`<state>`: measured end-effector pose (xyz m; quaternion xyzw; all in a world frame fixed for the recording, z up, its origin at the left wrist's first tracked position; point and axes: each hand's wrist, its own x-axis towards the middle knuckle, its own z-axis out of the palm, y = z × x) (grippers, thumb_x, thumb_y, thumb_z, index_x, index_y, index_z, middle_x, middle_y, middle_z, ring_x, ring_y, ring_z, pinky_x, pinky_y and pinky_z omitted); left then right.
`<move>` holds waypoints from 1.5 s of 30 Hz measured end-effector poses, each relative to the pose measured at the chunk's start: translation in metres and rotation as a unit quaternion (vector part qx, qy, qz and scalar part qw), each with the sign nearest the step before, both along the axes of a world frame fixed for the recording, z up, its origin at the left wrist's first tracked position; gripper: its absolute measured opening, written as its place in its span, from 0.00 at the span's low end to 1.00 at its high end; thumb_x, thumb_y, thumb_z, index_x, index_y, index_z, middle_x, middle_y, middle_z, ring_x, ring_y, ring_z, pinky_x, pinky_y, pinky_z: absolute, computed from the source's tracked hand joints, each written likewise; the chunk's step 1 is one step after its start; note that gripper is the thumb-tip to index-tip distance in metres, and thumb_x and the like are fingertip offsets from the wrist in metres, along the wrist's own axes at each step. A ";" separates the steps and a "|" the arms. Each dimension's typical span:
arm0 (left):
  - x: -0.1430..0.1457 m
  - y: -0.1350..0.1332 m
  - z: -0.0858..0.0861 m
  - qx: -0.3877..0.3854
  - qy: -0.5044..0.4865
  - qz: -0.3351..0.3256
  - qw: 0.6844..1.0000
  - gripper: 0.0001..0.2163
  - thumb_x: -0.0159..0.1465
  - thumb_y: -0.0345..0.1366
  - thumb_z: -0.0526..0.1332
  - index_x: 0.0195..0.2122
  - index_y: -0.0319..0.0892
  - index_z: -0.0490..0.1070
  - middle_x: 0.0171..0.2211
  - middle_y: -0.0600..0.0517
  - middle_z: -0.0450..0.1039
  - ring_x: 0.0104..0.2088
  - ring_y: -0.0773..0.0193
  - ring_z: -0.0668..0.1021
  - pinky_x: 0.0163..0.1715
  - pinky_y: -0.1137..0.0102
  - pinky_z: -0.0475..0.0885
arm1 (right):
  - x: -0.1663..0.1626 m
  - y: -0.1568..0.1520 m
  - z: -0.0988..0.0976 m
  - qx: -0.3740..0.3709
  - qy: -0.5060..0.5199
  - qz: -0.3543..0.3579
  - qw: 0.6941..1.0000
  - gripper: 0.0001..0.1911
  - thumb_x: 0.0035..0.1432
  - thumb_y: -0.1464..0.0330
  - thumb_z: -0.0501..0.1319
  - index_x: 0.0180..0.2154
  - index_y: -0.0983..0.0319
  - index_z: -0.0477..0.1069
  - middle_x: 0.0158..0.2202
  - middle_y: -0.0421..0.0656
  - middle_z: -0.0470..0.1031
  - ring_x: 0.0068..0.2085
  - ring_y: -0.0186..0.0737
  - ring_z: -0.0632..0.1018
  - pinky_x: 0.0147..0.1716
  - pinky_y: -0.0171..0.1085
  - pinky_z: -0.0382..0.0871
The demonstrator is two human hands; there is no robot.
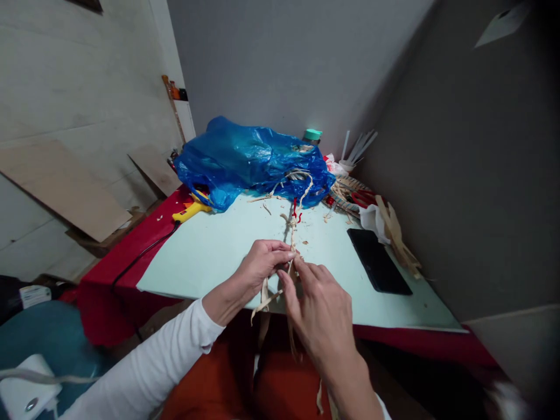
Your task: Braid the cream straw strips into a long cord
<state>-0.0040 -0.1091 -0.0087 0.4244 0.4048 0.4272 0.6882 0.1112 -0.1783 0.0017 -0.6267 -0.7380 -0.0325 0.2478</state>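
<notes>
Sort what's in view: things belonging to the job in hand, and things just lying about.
In the job:
pale braid, pinched in the left hand, right hand beside it
loose pale strips

Apparently just lying about:
blue plastic bag, contents unclear
yellow-handled tool
flat black slab
white sticks
green-lidded container

No lettering, brand or number can be read. The white label (35, 296) on the dark object (9, 303) at the left edge carries faint lines of print, too small to make out. A small dark marking on the yellow tool (195, 210) on the table (210, 251) is likewise too blurred to decipher.
</notes>
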 end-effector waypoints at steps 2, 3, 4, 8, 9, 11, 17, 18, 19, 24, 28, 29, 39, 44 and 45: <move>-0.002 0.001 0.000 -0.004 -0.008 -0.008 1.000 0.06 0.51 0.31 0.67 0.29 0.34 0.75 0.22 0.53 0.71 0.21 0.74 0.69 0.23 0.77 0.60 | 0.014 0.000 0.002 -0.015 0.080 0.044 0.996 0.16 0.65 0.63 0.54 0.46 0.62 0.75 0.36 0.47 0.78 0.39 0.46 0.76 0.38 0.40 0.65; -0.002 0.001 0.000 -0.002 -0.006 -0.013 1.000 0.06 0.51 0.31 0.67 0.29 0.34 0.75 0.22 0.53 0.71 0.21 0.74 0.68 0.22 0.77 0.59 | 0.021 0.002 0.002 -0.017 0.118 0.052 0.991 0.16 0.66 0.62 0.53 0.44 0.62 0.76 0.36 0.46 0.79 0.39 0.45 0.76 0.39 0.40 0.65; -0.002 0.001 0.000 0.003 -0.004 -0.017 1.000 0.06 0.52 0.31 0.66 0.29 0.34 0.76 0.22 0.52 0.72 0.21 0.75 0.67 0.22 0.77 0.58 | 0.027 0.005 0.002 -0.013 0.153 0.048 0.987 0.16 0.66 0.62 0.53 0.43 0.62 0.76 0.37 0.47 0.79 0.39 0.44 0.76 0.40 0.40 0.66; 0.000 0.001 -0.002 0.023 0.009 -0.020 1.000 0.07 0.53 0.33 0.65 0.32 0.34 0.75 0.23 0.51 0.73 0.19 0.76 0.65 0.19 0.77 0.53 | 0.036 0.028 -0.002 -0.057 0.270 0.036 0.960 0.19 0.64 0.60 0.54 0.49 0.65 0.72 0.44 0.50 0.77 0.41 0.43 0.77 0.40 0.38 0.67; 0.000 0.000 -0.002 0.022 0.015 -0.015 1.000 0.08 0.53 0.33 0.65 0.32 0.34 0.75 0.21 0.53 0.70 0.18 0.76 0.63 0.19 0.77 0.51 | 0.034 0.034 -0.004 -0.099 0.298 0.061 0.947 0.20 0.65 0.59 0.53 0.51 0.65 0.70 0.43 0.49 0.77 0.40 0.43 0.77 0.39 0.37 0.67; 0.000 -0.001 -0.003 0.022 0.029 -0.008 0.999 0.08 0.53 0.33 0.65 0.32 0.34 0.73 0.18 0.57 0.65 0.16 0.77 0.60 0.17 0.76 0.48 | 0.031 0.045 -0.009 -0.174 0.329 0.121 0.920 0.19 0.66 0.60 0.51 0.49 0.64 0.71 0.40 0.47 0.77 0.39 0.41 0.76 0.39 0.36 0.66; -0.004 -0.004 -0.002 0.047 0.020 -0.003 0.999 0.12 0.53 0.34 0.64 0.37 0.39 0.66 0.18 0.61 0.63 0.17 0.76 0.61 0.17 0.77 0.49 | 0.024 0.050 -0.015 -0.215 0.315 0.159 0.911 0.18 0.67 0.60 0.48 0.32 0.62 0.69 0.29 0.42 0.73 0.31 0.37 0.70 0.33 0.34 0.61; -0.005 -0.004 -0.002 0.046 0.017 -0.003 0.999 0.13 0.53 0.34 0.65 0.38 0.40 0.64 0.19 0.61 0.64 0.17 0.75 0.62 0.18 0.77 0.49 | 0.025 0.049 -0.016 -0.214 0.323 0.158 0.908 0.19 0.67 0.59 0.48 0.30 0.62 0.68 0.27 0.41 0.71 0.30 0.36 0.69 0.31 0.33 0.60; -0.005 -0.004 -0.002 0.046 0.016 -0.004 0.999 0.14 0.53 0.34 0.64 0.39 0.41 0.63 0.20 0.61 0.65 0.17 0.75 0.63 0.18 0.77 0.50 | 0.025 0.048 -0.016 -0.211 0.334 0.154 0.906 0.20 0.67 0.59 0.48 0.29 0.62 0.67 0.26 0.40 0.70 0.29 0.36 0.68 0.30 0.33 0.60; -0.005 -0.007 -0.005 0.089 0.079 -0.023 0.993 0.10 0.58 0.35 0.60 0.38 0.43 0.61 0.20 0.61 0.63 0.19 0.73 0.63 0.21 0.77 0.55 | 0.024 0.047 -0.019 -0.190 0.361 0.130 0.904 0.21 0.64 0.56 0.50 0.26 0.62 0.68 0.22 0.39 0.65 0.26 0.35 0.64 0.28 0.33 0.57; -0.008 -0.013 0.002 0.196 0.263 -0.022 0.944 0.03 0.64 0.34 0.54 0.38 0.43 0.64 0.20 0.59 0.65 0.22 0.68 0.68 0.26 0.73 0.60 | 0.020 0.045 -0.021 -0.168 0.359 0.109 0.912 0.22 0.63 0.57 0.51 0.24 0.63 0.69 0.20 0.39 0.65 0.24 0.34 0.63 0.26 0.33 0.55; -0.008 -0.014 0.004 0.222 0.316 -0.014 0.922 0.04 0.64 0.33 0.53 0.38 0.43 0.65 0.21 0.58 0.67 0.23 0.67 0.69 0.28 0.72 0.61 | 0.019 0.044 -0.021 -0.165 0.364 0.103 0.911 0.21 0.63 0.58 0.51 0.25 0.63 0.69 0.19 0.39 0.65 0.23 0.34 0.64 0.25 0.33 0.55; -0.002 -0.023 0.014 0.336 0.537 0.070 0.770 0.10 0.63 0.32 0.55 0.30 0.41 0.75 0.28 0.48 0.79 0.27 0.62 0.75 0.31 0.69 0.61 | 0.020 0.046 -0.025 -0.159 0.387 0.103 0.902 0.19 0.62 0.60 0.53 0.24 0.63 0.71 0.20 0.40 0.69 0.25 0.35 0.67 0.28 0.32 0.58; 0.001 -0.026 0.017 0.346 0.537 0.086 0.764 0.09 0.63 0.31 0.57 0.28 0.41 0.75 0.26 0.50 0.77 0.26 0.64 0.75 0.30 0.70 0.62 | 0.023 0.049 -0.022 -0.172 0.435 0.137 0.873 0.19 0.61 0.59 0.55 0.22 0.63 0.69 0.19 0.38 0.64 0.25 0.33 0.64 0.26 0.32 0.57; 0.002 -0.028 0.016 0.362 0.536 0.096 0.756 0.09 0.63 0.31 0.56 0.29 0.41 0.75 0.26 0.50 0.77 0.27 0.64 0.76 0.30 0.70 0.63 | 0.024 0.049 -0.021 -0.179 0.450 0.145 0.863 0.19 0.61 0.59 0.55 0.22 0.63 0.68 0.19 0.38 0.64 0.24 0.33 0.64 0.26 0.32 0.57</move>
